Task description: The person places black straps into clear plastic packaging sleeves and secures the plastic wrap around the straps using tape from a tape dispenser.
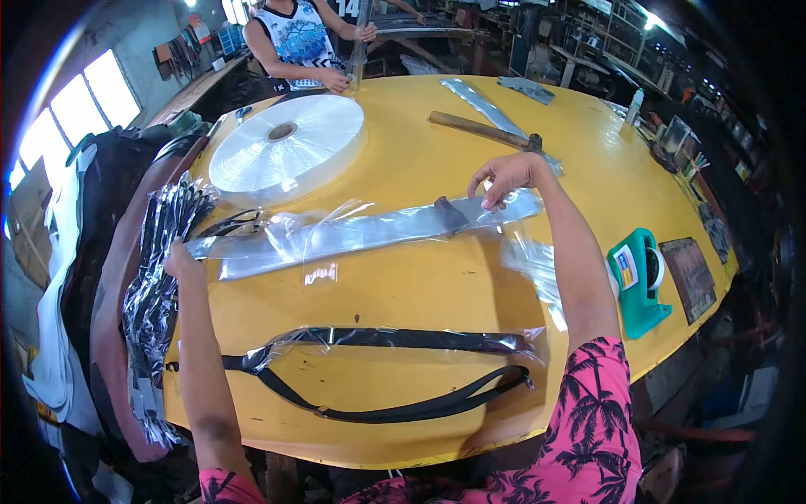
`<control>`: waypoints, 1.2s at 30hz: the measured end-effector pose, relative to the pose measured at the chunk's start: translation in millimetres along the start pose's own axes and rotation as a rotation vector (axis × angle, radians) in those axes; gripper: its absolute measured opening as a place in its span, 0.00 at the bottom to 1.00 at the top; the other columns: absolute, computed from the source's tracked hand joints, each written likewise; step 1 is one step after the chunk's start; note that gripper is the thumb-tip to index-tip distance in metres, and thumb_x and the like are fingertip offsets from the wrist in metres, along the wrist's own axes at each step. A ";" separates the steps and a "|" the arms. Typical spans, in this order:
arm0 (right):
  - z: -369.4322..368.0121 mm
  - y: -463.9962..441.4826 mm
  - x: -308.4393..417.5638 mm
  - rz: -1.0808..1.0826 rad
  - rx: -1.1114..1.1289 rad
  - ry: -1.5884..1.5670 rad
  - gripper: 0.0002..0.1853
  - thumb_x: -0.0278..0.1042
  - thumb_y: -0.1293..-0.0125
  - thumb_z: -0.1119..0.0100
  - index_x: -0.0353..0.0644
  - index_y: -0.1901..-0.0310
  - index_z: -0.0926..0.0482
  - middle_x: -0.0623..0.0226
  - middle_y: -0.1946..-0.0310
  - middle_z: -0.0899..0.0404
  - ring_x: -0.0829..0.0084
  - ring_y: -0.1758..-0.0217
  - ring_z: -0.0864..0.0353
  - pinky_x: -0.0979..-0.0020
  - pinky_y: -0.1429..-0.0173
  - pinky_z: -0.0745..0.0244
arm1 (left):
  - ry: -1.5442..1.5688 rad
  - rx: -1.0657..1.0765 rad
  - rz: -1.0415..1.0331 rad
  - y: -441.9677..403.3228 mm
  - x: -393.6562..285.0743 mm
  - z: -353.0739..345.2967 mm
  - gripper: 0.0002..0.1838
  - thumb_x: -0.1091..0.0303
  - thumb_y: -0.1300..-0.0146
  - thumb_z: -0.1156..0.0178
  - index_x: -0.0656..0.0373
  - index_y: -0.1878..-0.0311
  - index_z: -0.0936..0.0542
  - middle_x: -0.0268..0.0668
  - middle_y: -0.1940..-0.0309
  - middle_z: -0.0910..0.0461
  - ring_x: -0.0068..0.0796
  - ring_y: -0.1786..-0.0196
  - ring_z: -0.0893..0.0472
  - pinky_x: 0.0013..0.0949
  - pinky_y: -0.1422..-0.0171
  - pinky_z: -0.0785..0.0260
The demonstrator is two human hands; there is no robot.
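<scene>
My left hand (178, 259) is closed on the left end of a clear plastic sleeve (252, 246), beside the heap of wrapped black straps. The sleeve lies over a flat stack of similar clear sleeves (369, 244). My right hand (510, 176) hovers above the stack's right end, its fingers bent but apart, with nothing visible in them. Just left of it a dark, curved piece (451, 216) rests across the sleeves. Nearer to me lies a black strap (403, 338), partly inside clear plastic, its bare loop (420, 412) curving below.
A large roll of clear plastic (252, 160) lies at the back left, near wrapped straps (151, 294). A hammer (478, 130) lies at the back. On the right are a green tape dispenser (642, 281) and a brown plate (688, 277). Another person (294, 42) stands across the yellow table (403, 294).
</scene>
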State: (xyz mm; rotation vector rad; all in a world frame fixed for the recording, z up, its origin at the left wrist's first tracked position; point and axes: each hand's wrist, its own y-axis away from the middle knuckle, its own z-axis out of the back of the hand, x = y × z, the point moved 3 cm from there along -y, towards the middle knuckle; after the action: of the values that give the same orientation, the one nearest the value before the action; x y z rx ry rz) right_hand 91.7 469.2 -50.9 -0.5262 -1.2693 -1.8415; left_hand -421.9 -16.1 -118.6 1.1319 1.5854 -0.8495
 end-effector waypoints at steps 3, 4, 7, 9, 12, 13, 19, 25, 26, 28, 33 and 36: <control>-1.0 4.1 -2.3 -0.039 -0.040 -0.012 0.24 0.28 0.42 0.24 0.40 0.43 0.20 0.64 0.63 0.12 0.76 0.63 0.12 0.77 0.61 0.20 | -0.427 -0.427 -0.748 -14.6 -23.9 -10.9 0.39 0.65 0.38 0.32 0.81 0.32 0.37 0.61 0.36 0.29 0.53 0.34 0.26 0.49 0.27 0.36; -2.2 5.3 -1.0 -0.033 -0.038 -0.006 0.24 0.27 0.42 0.24 0.39 0.44 0.19 0.63 0.63 0.12 0.75 0.63 0.12 0.76 0.59 0.19 | -0.534 -0.392 -1.005 27.4 -47.7 -16.8 0.38 0.66 0.37 0.32 0.80 0.31 0.37 0.62 0.35 0.30 0.54 0.32 0.28 0.47 0.25 0.39; -1.3 4.9 -0.5 -0.055 -0.050 0.000 0.23 0.27 0.43 0.24 0.40 0.45 0.18 0.64 0.62 0.11 0.75 0.62 0.11 0.75 0.58 0.18 | -0.369 0.330 -1.312 200.5 -93.9 -41.2 0.31 0.71 0.35 0.34 0.71 0.31 0.31 0.56 0.32 0.28 0.54 0.27 0.31 0.47 0.22 0.41; -6.1 -0.6 -1.4 -0.097 -0.037 0.014 0.22 0.27 0.43 0.24 0.41 0.46 0.18 0.65 0.61 0.11 0.76 0.61 0.11 0.74 0.58 0.18 | -0.543 1.145 -1.083 302.2 -94.3 -49.4 0.26 0.70 0.36 0.35 0.59 0.34 0.25 0.44 0.35 0.23 0.46 0.29 0.28 0.47 0.24 0.39; -7.7 -8.6 0.3 -0.153 -0.023 0.130 0.22 0.29 0.42 0.23 0.40 0.46 0.17 0.66 0.65 0.12 0.74 0.63 0.11 0.73 0.56 0.15 | -0.672 1.551 -1.390 380.4 -50.4 -69.1 0.26 0.53 0.28 0.41 0.57 0.33 0.24 0.48 0.33 0.24 0.47 0.29 0.27 0.49 0.24 0.38; -8.6 -11.9 -1.7 -0.182 -0.018 0.184 0.22 0.30 0.43 0.23 0.41 0.46 0.17 0.67 0.65 0.12 0.74 0.63 0.11 0.72 0.56 0.16 | -0.757 1.527 -1.434 388.3 -31.0 -73.2 0.27 0.48 0.26 0.45 0.57 0.33 0.24 0.47 0.32 0.26 0.47 0.28 0.28 0.50 0.23 0.39; -8.9 -17.3 8.7 -0.258 -0.106 0.533 0.23 0.45 0.46 0.23 0.45 0.50 0.14 0.65 0.58 0.10 0.68 0.58 0.11 0.65 0.51 0.20 | -0.948 1.669 -1.278 382.8 -4.5 -67.4 0.32 0.42 0.23 0.53 0.57 0.28 0.28 0.47 0.27 0.31 0.51 0.26 0.32 0.51 0.22 0.41; -39.1 -61.9 45.6 -0.066 -0.493 0.471 0.23 0.51 0.49 0.24 0.44 0.57 0.11 0.62 0.63 0.10 0.62 0.58 0.11 0.60 0.53 0.19 | -0.907 1.635 -1.268 382.2 -3.3 -68.3 0.31 0.43 0.23 0.53 0.59 0.30 0.27 0.48 0.28 0.30 0.49 0.27 0.31 0.51 0.25 0.37; -50.3 -60.7 50.7 -0.106 -0.596 0.586 0.22 0.50 0.49 0.25 0.44 0.57 0.11 0.60 0.62 0.11 0.60 0.58 0.11 0.58 0.53 0.18 | -0.911 1.628 -1.270 381.8 -0.9 -68.4 0.31 0.43 0.23 0.53 0.59 0.30 0.27 0.48 0.28 0.30 0.49 0.27 0.31 0.51 0.25 0.37; -58.1 -61.6 54.3 -0.136 -0.702 0.724 0.19 0.47 0.50 0.25 0.44 0.60 0.11 0.57 0.60 0.11 0.55 0.55 0.11 0.55 0.52 0.17 | -0.875 1.603 -1.318 381.6 1.5 -68.8 0.31 0.44 0.23 0.53 0.59 0.29 0.28 0.48 0.28 0.31 0.49 0.27 0.31 0.51 0.26 0.36; -56.1 -60.7 55.4 -0.027 -0.915 0.727 0.16 0.45 0.47 0.26 0.43 0.62 0.12 0.54 0.60 0.11 0.52 0.54 0.12 0.54 0.50 0.18 | -0.912 1.623 -1.255 378.8 2.2 -73.8 0.30 0.44 0.23 0.52 0.55 0.28 0.27 0.47 0.27 0.33 0.52 0.26 0.33 0.51 0.23 0.39; -50.3 -55.7 58.2 -0.045 -1.015 0.677 0.16 0.44 0.44 0.27 0.42 0.61 0.13 0.52 0.59 0.12 0.51 0.52 0.12 0.52 0.48 0.19 | -0.916 1.637 -1.225 377.6 1.4 -77.5 0.30 0.44 0.23 0.53 0.54 0.28 0.27 0.47 0.28 0.32 0.52 0.27 0.31 0.51 0.24 0.38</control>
State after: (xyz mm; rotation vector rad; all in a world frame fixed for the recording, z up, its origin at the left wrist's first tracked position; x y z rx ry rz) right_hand 18.4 409.6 -60.9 -0.3147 0.1569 -2.3342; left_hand -88.6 176.6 -98.9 0.2351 0.3323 -3.1682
